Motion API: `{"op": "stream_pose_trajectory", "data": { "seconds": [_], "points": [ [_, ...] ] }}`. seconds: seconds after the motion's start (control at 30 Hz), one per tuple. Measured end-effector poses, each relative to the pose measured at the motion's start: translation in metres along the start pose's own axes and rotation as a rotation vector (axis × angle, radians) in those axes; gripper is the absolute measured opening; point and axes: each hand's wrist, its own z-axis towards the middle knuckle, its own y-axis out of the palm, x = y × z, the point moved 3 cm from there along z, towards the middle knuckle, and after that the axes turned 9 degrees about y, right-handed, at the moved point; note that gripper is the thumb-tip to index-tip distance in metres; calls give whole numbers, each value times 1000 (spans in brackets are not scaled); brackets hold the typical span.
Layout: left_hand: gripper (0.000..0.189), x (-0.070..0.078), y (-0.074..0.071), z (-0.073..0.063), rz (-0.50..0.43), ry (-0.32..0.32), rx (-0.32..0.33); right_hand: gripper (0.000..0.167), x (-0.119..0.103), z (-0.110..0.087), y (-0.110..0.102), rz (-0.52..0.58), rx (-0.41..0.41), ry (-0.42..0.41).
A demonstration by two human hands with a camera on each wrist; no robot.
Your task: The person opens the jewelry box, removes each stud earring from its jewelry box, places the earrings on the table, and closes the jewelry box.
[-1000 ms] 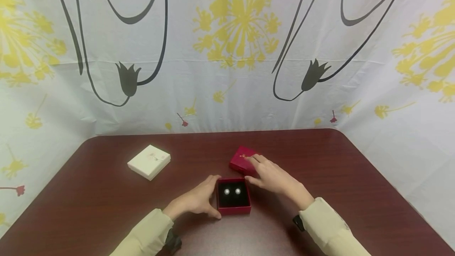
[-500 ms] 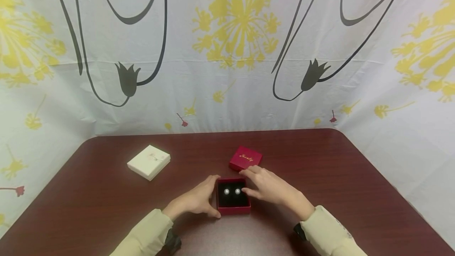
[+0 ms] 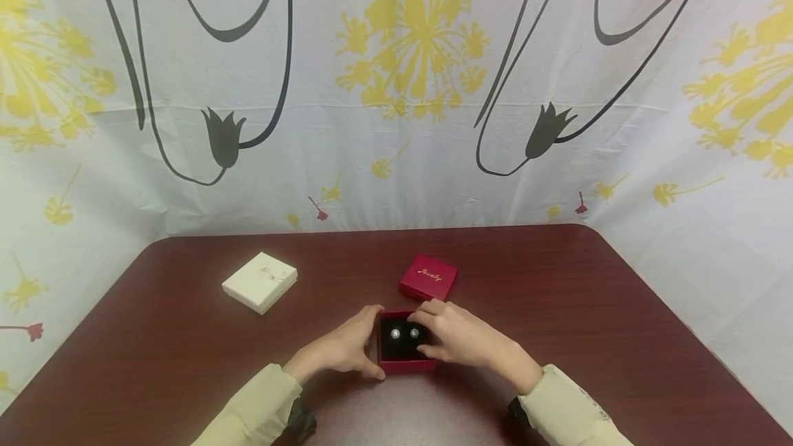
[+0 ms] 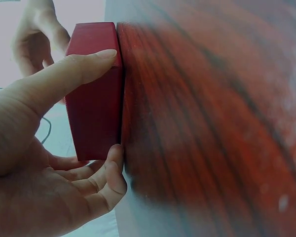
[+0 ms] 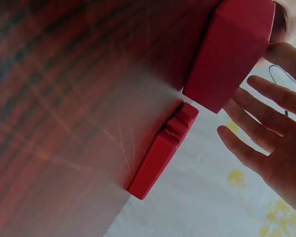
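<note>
A red open jewelry box (image 3: 407,367) sits on the table, its black cushion (image 3: 401,351) carrying two round pearl-like earrings, the left one (image 3: 395,334) and the right one (image 3: 414,334). My left hand (image 3: 343,346) grips the box's left side. In the left wrist view its thumb (image 4: 84,68) lies along one wall and the other fingers bend at the adjoining corner. Over the box's right edge, my right hand (image 3: 461,336) reaches in with fingers spread, fingertips beyond and thumb in front of the right earring. In the right wrist view, parted fingers (image 5: 246,148) show beside the box wall.
Just behind the box lies a red lid (image 3: 429,275) with gold lettering. A white box (image 3: 260,282) with a small printed flower stands at the left back of the dark wooden table (image 3: 155,356). A patterned cloth (image 3: 310,157) hangs beyond the table's far edge.
My right hand has moved from over the red lid toward me and left, onto the box around the right earring. The lid is uncovered now. My left hand keeps its hold.
</note>
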Motion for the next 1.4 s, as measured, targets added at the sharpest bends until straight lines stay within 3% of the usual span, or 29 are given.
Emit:
{"op": "stream_pose_trajectory", "data": {
  "seconds": [0.2, 0.43, 1.4],
  "points": [
    [93, -1, 0, 0, -3, 7, 5, 37, -2, 1, 3, -5, -6, -23],
    [93, -1, 0, 1, -4, 15, 9, 35, -4, 1, 7, -86, -5, -34],
    [92, -1, 0, 2, -6, 32, 15, 5, -10, 9, 11, -168, 53, -53]
  ]
}}
